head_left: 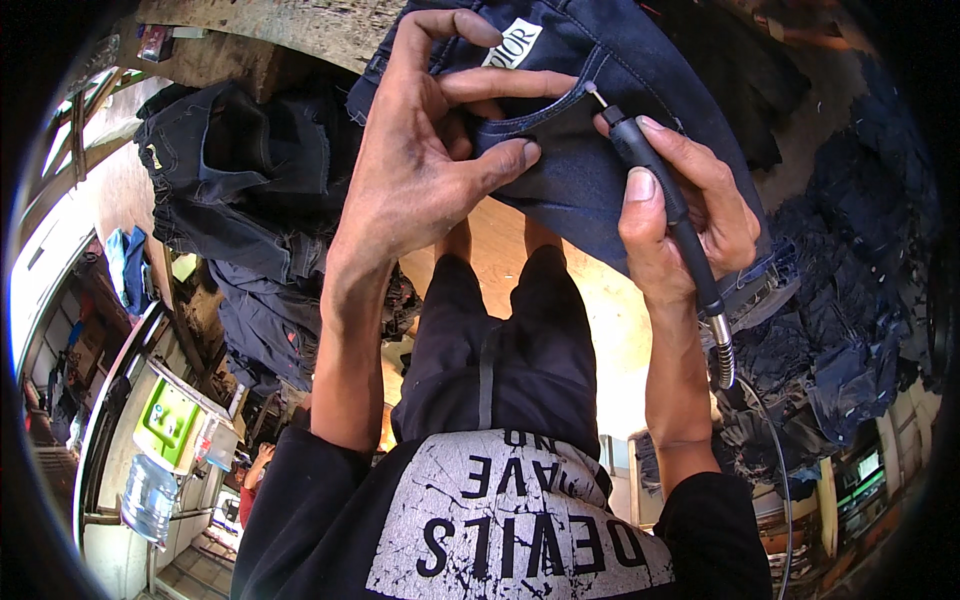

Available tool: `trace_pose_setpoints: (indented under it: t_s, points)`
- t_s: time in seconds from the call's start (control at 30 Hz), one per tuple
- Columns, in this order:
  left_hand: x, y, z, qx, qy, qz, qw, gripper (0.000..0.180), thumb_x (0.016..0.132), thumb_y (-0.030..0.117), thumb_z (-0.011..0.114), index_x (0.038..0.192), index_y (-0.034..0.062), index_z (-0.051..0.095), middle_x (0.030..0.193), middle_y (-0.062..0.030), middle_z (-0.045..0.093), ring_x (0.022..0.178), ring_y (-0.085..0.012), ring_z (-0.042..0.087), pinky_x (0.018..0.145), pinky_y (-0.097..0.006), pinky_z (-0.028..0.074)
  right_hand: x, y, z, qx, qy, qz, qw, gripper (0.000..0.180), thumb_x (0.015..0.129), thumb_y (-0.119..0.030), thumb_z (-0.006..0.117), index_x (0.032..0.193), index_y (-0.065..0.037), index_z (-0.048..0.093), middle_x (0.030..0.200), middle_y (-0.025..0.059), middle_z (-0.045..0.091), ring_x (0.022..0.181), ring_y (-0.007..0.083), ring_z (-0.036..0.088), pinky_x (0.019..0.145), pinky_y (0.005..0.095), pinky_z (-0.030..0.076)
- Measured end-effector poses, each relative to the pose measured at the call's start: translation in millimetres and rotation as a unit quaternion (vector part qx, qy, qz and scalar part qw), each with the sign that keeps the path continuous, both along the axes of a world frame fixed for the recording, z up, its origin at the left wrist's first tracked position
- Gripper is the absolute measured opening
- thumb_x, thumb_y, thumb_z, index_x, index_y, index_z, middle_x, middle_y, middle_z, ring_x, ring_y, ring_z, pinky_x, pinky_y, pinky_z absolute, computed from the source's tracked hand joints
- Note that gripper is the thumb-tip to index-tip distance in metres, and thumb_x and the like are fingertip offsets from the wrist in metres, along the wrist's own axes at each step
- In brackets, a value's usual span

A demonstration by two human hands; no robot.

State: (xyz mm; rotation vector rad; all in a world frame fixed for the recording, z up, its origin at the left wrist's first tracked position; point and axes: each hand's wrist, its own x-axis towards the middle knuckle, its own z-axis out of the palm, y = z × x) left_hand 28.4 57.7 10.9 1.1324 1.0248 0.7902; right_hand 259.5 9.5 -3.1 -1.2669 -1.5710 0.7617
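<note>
Dark blue denim trousers (590, 190) lie spread at the top, with a curved, stitched pocket edge (530, 123) and a white label (514, 45). My left hand (415, 150) rests over the pocket with its fingers apart. One finger stretches along inside the pocket opening toward the seam, and the thumb stands off below it. In my right hand (690, 200) is a black rotary tool handpiece (660, 175), gripped like a pen. Its thin metal shaft ends in a small pale bit, which is at the corner of the pocket edge, beside my left fingertip.
A grey cable (775, 440) trails from the handpiece down the right side. Folded dark trousers (250, 170) are stacked at the left, and a large heap of dark garments (840, 290) lies at the right. A wooden board (290, 28) runs along the top; a water bottle (150, 498) stands lower left.
</note>
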Motion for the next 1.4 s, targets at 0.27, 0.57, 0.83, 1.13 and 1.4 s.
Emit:
trace_pose_setpoints:
  t_s: [0.27,0.57,0.83,1.13,1.4]
  points:
    - [0,-1,-7,-0.004,-0.068,0.0,0.998,0.071,0.09,-0.013,0.077,0.143,0.005,0.033,0.137,-0.0291,0.069,0.124,-0.0352,0.072,0.105,-0.045,0.064,-3,4,-7,0.016,0.037,-0.041,0.998,0.032,0.085,-0.004,0.076,0.116,0.006,0.076,0.102,0.0196,0.081,0.086,0.0221,0.082,0.074,0.0272,0.066]
    - [-2,-3,-18,0.028,-0.089,-0.024,0.995,0.07,0.089,-0.016,0.075,0.143,0.0057,0.036,0.143,-0.0295,0.066,0.134,-0.0361,0.066,0.11,-0.043,0.062,-4,1,-2,-0.028,0.025,-0.036,0.999,0.03,0.098,-0.01,0.069,0.123,0.007,0.07,0.108,0.0236,0.08,0.099,0.03,0.081,0.089,0.0337,0.063]
    - [-1,0,-8,-0.002,-0.067,-0.038,0.997,0.066,0.091,-0.016,0.073,0.142,0.0066,0.038,0.148,-0.0284,0.063,0.139,-0.0331,0.062,0.112,-0.041,0.06,-7,5,-6,-0.011,0.065,-0.044,0.997,0.03,0.095,-0.008,0.073,0.12,0.008,0.072,0.104,0.0239,0.081,0.096,0.029,0.082,0.085,0.0342,0.067]
    - [-3,-3,-2,0.029,0.07,-0.044,0.996,0.06,0.088,-0.009,0.074,0.137,0.0076,0.043,0.14,-0.0167,0.072,0.112,-0.0219,0.068,0.089,-0.029,0.058,-11,4,-10,-0.03,0.099,-0.072,0.992,0.033,0.1,-0.013,0.072,0.126,0.008,0.069,0.105,0.0239,0.081,0.1,0.0297,0.081,0.091,0.0338,0.065]
    - [5,40,-5,0.306,0.319,0.166,0.882,0.051,0.079,0.029,0.096,0.12,0.0137,0.071,0.094,-0.0047,0.082,0.087,-0.0329,0.074,0.08,-0.043,0.054,1,-33,49,-0.055,0.028,-0.128,0.99,0.041,0.115,-0.028,0.053,0.138,0.004,0.064,0.126,0.0236,0.074,0.122,0.0328,0.073,0.109,0.0434,0.056]
